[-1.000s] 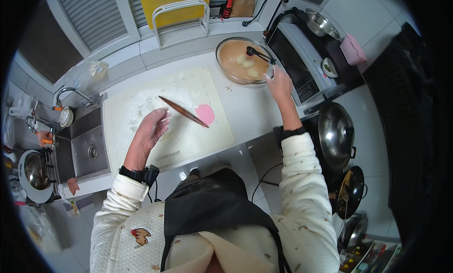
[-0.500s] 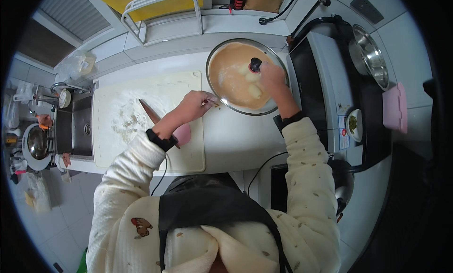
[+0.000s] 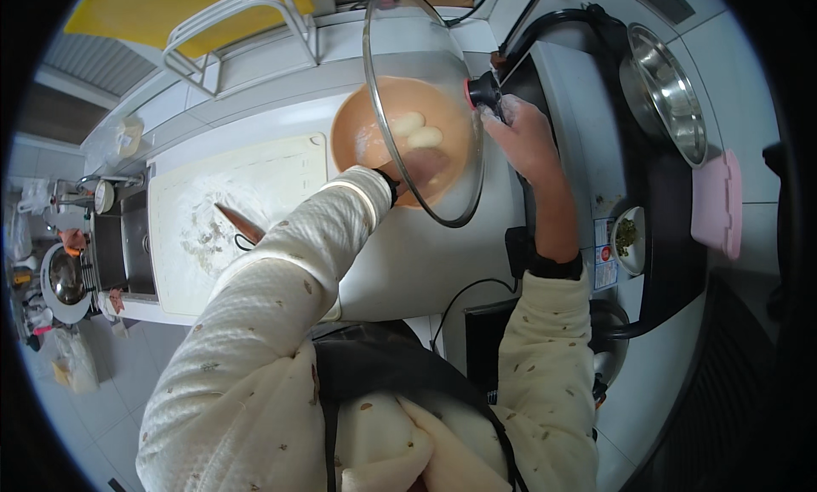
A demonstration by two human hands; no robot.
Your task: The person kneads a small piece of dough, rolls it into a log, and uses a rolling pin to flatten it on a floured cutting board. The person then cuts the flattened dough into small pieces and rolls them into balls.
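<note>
My right hand [image 3: 526, 139] is closed around the black knob of a clear glass lid [image 3: 372, 60] with a metal rim. The lid is tilted up on edge above an orange bowl [image 3: 351, 117]. Pale, smooth lumps that look like dough [image 3: 423, 136] lie together in the bowl, and whitish powder dusts its inside. My left hand [image 3: 423, 167] reaches into the bowl's near side, below the lumps. It shows only through the glass and is smeared, so its fingers are unclear.
A floury cutting board [image 3: 191, 275] lies left of the bowl with a knife [image 3: 238, 223] on it, partly under my left sleeve. Beyond is a sink [image 3: 136, 241]. To the right stand a stove, a metal basin [image 3: 668, 92], a pink container [image 3: 717, 204] and a small dish of green bits [image 3: 628, 241].
My right hand has lifted the lid off the bowl and tilted it up to the right. My left hand has moved from beside the rim into the bowl.
</note>
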